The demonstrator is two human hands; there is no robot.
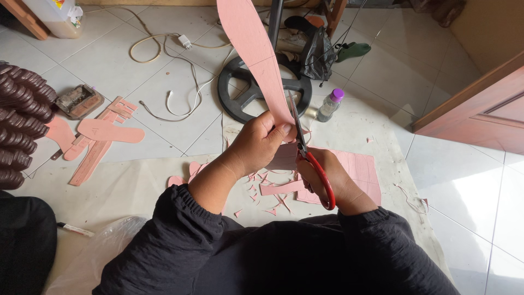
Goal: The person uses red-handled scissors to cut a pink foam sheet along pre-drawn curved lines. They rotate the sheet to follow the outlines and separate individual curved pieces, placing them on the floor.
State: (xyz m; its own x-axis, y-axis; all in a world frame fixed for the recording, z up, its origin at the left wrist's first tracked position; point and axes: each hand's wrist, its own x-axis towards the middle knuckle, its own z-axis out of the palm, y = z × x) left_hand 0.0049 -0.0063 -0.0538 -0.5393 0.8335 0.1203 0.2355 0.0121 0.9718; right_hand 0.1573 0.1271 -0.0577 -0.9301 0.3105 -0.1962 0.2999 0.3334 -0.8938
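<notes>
My left hand (261, 141) grips the lower end of a long pink sole-shaped sheet (254, 52) that stands up and away from me. In my right hand (322, 177) are red-handled scissors (312, 164), blades pointing up along the sheet's right edge. Below my hands, small pink offcuts (270, 194) lie scattered on a pale floor cloth (131, 186), next to a flat pink sheet (363, 172) with drawn lines.
Cut pink soles and strips (101, 136) lie at the left beside a stack of dark brown soles (19, 120). A black round stand base (256, 90), white cables (174, 60), a small bottle with a purple cap (330, 104), a marker pen (73, 229) and a wooden door (480, 109) surround me.
</notes>
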